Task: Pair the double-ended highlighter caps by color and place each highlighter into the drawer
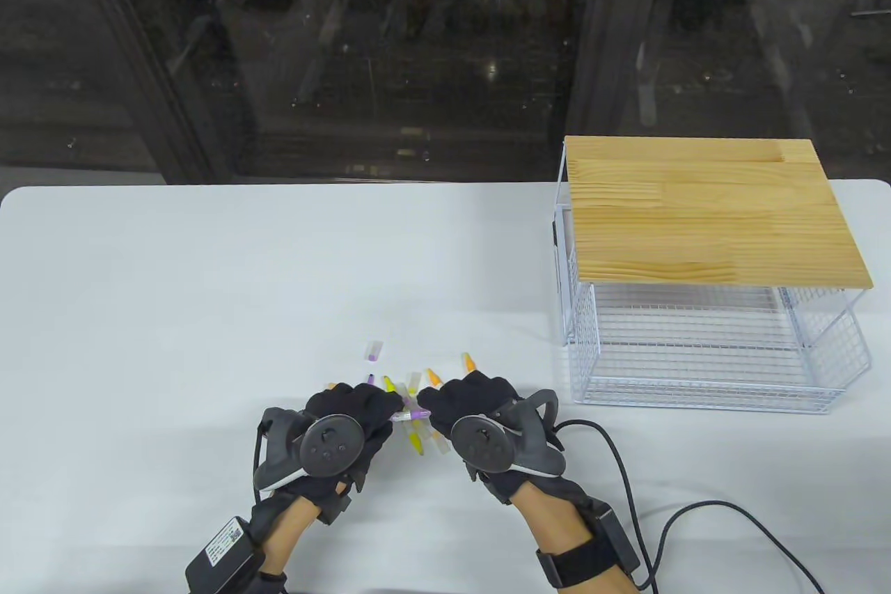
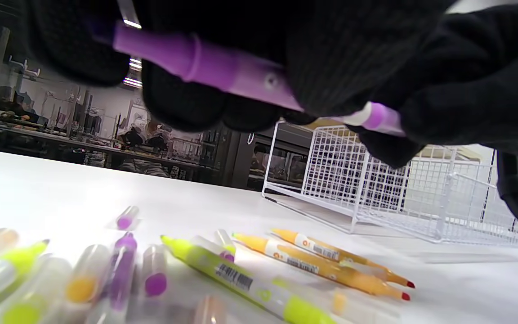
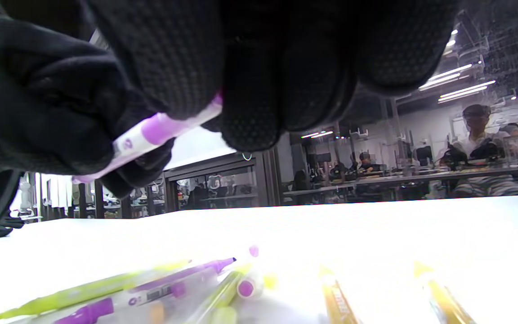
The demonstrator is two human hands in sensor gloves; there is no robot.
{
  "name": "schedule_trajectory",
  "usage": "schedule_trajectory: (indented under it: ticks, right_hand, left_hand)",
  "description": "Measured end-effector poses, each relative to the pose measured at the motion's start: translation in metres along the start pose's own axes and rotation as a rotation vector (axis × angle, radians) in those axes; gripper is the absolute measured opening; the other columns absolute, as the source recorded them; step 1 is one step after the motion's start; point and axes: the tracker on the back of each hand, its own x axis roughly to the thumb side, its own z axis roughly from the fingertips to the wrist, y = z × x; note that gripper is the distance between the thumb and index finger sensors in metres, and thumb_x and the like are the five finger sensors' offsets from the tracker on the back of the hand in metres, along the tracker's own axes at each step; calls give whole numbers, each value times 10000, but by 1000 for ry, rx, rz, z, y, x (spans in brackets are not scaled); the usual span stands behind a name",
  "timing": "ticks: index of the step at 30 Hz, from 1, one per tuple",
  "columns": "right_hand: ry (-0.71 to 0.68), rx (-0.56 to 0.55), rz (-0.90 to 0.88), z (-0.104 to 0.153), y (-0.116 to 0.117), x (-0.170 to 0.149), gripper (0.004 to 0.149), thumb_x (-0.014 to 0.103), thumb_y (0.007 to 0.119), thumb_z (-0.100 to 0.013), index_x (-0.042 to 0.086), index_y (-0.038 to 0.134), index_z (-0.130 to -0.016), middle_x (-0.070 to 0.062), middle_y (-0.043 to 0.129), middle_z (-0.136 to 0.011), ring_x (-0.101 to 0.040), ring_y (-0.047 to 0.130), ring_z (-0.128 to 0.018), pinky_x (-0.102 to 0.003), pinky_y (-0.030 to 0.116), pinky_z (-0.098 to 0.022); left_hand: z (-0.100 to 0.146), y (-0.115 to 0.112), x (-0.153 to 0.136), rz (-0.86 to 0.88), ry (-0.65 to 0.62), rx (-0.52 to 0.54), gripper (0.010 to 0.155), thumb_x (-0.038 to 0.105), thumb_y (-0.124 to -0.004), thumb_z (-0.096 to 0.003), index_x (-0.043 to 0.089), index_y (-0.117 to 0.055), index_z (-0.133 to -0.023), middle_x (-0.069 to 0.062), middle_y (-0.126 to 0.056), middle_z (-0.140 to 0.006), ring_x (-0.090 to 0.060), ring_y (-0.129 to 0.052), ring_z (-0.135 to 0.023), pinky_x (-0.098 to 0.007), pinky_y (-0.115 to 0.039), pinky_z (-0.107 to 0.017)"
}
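Note:
Both hands hold one purple highlighter (image 1: 411, 416) level just above the table, my left hand (image 1: 362, 406) gripping one end and my right hand (image 1: 463, 402) the other. In the left wrist view the purple highlighter (image 2: 223, 76) runs under the curled fingers (image 2: 182, 101). The right wrist view shows its white-and-purple barrel (image 3: 151, 132) pinched by the fingers (image 3: 250, 90). Below lie uncapped yellow (image 2: 241, 279), orange (image 2: 326, 263) and purple (image 3: 160, 288) highlighters and loose clear caps (image 2: 126, 218). The white wire drawer (image 1: 703, 357) stands pulled out at the right.
The drawer sits in a wire rack with a wooden top (image 1: 703, 211) at the table's right side. A lone purple-tipped cap (image 1: 374, 350) lies just beyond the pile. A black cable (image 1: 696, 517) trails from my right wrist. The table's far edge (image 1: 278, 186) meets dark glass.

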Motion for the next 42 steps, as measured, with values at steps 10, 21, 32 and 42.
schedule_trajectory:
  ticks: [10,21,32,42]
  right_hand:
    - [78,84,42,-7,6,5,474,522,878,-379,329,916,-811,13,919,-808,-304,894,-702,-489,781,-506]
    - [86,24,130,-12,-23,-8,448,463,839,-405,312,945,-813,-16,849,-843,-322,781,-794,-515,706,-585]
    - [156,-1,214,8,-16,-32,457,436,857,-373,294,932,-802,-16,910,-712,-229,914,-546,-400,827,-429]
    - [293,-19,201,17,-21,-49,469,420,863,-385,315,858,-842,27,951,-730,-250,957,-561,-423,841,-429]
  left_hand:
    - [-9,7,6,43,39,-26,470,414,-899,-376,344,-915,-841,79,-965,-840,-258,-970,-671,-659,-755,-542]
    - [-32,56,-18,143,130,73,477,425,-884,-388,325,-911,-854,49,-952,-880,-310,-949,-727,-672,-738,-547]
    - [-61,38,-60,8,371,-18,467,424,-882,-395,292,-933,-840,13,-986,-829,-316,-986,-615,-600,-807,-476]
    - [-120,-7,-68,-143,535,-270,483,428,-913,-379,282,-937,-838,-2,-1004,-794,-302,-1007,-508,-478,-863,-303]
